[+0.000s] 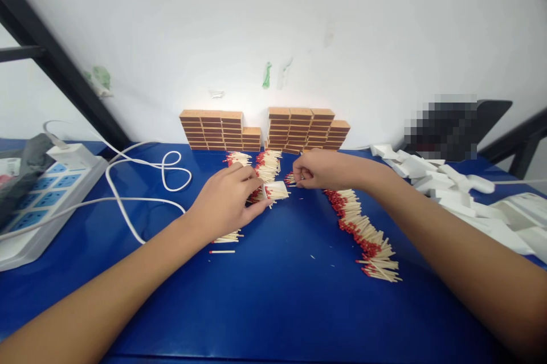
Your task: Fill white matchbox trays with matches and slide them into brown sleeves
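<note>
My left hand (226, 201) grips a small white matchbox tray (277, 189) that holds some red-tipped matches. Just to its right, my right hand (318, 169) pinches a small bundle of matches (290, 179) beside the tray's open end. A pile of loose matches (267, 167) lies behind the tray. A long row of matches (363, 233) runs along the blue table (277, 295) under my right forearm. A few stray matches (224, 238) lie under my left wrist.
Two stacks of tan matchboxes (216, 130) (305, 129) stand against the white wall. A white power strip (38, 199) with looping white cables (141, 182) sits at the left. White tray blanks (444, 182) are heaped at the right.
</note>
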Available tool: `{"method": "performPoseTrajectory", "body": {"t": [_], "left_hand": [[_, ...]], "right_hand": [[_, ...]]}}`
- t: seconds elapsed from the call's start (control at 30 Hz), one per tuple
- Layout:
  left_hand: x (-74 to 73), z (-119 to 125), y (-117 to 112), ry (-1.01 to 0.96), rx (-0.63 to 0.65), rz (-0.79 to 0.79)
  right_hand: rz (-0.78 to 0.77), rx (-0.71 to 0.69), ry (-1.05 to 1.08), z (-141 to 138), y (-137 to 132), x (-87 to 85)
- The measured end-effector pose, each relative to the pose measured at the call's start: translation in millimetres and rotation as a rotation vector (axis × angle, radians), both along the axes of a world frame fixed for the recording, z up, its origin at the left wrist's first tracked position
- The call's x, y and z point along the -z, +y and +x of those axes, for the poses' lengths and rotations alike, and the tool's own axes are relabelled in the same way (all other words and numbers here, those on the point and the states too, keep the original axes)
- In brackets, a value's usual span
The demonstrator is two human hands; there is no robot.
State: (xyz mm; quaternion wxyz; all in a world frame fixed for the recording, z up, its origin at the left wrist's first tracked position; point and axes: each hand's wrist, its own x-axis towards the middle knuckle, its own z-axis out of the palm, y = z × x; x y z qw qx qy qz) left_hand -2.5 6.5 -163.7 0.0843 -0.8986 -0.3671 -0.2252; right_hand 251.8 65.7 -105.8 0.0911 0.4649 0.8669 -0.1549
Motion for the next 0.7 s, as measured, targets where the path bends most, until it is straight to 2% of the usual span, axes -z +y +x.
{"method": "performPoseTrajectory", "body": {"t": [0.5,0.7], "left_hand": [[1.2,0,0,0.012,-0.012,0.018],[1.7,0,0,0.005,-0.007,0.020]], "right_hand": [[0.011,-0.012,-0.089,-3,-2,3.7],[-0.006,-0.011,-0.065,-2,4,12.8]]}}
